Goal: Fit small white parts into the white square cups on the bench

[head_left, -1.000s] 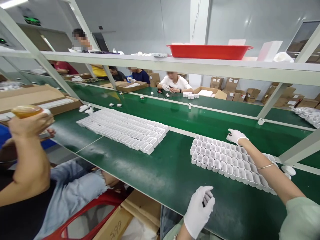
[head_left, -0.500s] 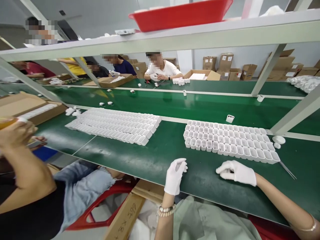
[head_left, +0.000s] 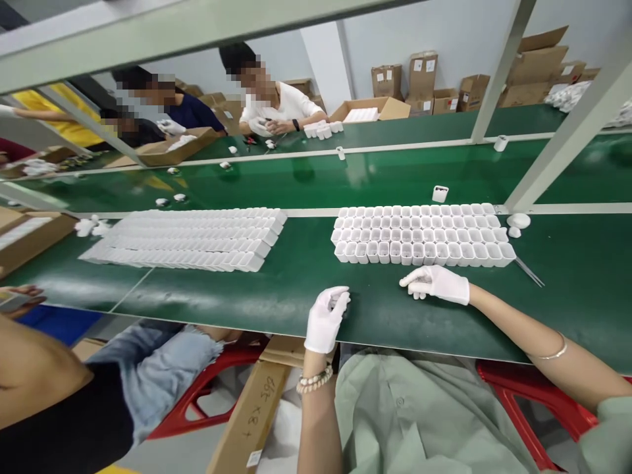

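My left hand (head_left: 326, 318), in a white glove, is over the front edge of the green table (head_left: 266, 296), fingers bent and apart, with nothing visible in them. To its right, my gloved right hand (head_left: 435, 284) hovers just in front of a block of white open cups (head_left: 419, 252), its fingers loosely spread and holding nothing. The cups stand in several tight rows. Metal tweezers (head_left: 530, 271) lie at the right end of that block, near small white round pieces (head_left: 518, 221). Another large block of white cups (head_left: 197, 237) leans in rows on the left.
A green conveyor (head_left: 296, 181) behind the cups carries a single white cup (head_left: 440, 193). Slanted metal posts (head_left: 548, 138) rise at the right. A person's arm (head_left: 34, 355) is at the left; a carton (head_left: 254, 408) stands below the table.
The view has tipped downward and shifted right. My left hand's fingers look more separated, and my right hand is nearer the cups. The neighbour's raised arm at the left has come down.
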Tool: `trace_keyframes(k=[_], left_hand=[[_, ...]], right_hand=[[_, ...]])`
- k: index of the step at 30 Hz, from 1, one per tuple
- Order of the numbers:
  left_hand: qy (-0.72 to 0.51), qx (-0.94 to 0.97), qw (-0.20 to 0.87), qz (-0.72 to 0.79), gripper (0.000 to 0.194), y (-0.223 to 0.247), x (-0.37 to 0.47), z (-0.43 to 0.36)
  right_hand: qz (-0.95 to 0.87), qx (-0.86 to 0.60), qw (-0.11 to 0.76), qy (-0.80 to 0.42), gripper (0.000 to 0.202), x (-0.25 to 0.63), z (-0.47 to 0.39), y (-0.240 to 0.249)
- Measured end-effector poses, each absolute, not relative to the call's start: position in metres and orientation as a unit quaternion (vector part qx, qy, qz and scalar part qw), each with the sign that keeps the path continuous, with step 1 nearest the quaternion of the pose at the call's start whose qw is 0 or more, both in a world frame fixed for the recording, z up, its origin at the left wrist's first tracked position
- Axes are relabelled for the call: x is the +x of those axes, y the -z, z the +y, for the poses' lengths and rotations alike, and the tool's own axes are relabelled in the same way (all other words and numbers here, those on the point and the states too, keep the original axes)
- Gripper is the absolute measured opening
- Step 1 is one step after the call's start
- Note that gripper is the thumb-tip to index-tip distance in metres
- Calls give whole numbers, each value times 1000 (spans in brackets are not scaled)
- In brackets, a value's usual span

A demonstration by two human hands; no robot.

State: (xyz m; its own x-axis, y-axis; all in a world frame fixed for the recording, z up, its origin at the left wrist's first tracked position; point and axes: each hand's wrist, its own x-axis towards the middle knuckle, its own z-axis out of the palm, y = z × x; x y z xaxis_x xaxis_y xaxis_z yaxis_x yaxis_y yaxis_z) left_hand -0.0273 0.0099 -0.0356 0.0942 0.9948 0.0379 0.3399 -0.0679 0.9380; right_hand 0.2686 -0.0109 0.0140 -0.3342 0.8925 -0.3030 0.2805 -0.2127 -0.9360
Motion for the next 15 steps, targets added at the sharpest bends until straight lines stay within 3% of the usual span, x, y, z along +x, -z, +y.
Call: trace_keyframes(k=[9, 15], left_hand=[[-291, 756, 249, 531, 50, 18, -7, 16], [-206, 826, 201, 485, 61, 12, 83, -55]], right_hand=[[-565, -487, 294, -597, 38, 274, -6, -8], [-530, -485, 362, -594, 43, 272, -7, -13]])
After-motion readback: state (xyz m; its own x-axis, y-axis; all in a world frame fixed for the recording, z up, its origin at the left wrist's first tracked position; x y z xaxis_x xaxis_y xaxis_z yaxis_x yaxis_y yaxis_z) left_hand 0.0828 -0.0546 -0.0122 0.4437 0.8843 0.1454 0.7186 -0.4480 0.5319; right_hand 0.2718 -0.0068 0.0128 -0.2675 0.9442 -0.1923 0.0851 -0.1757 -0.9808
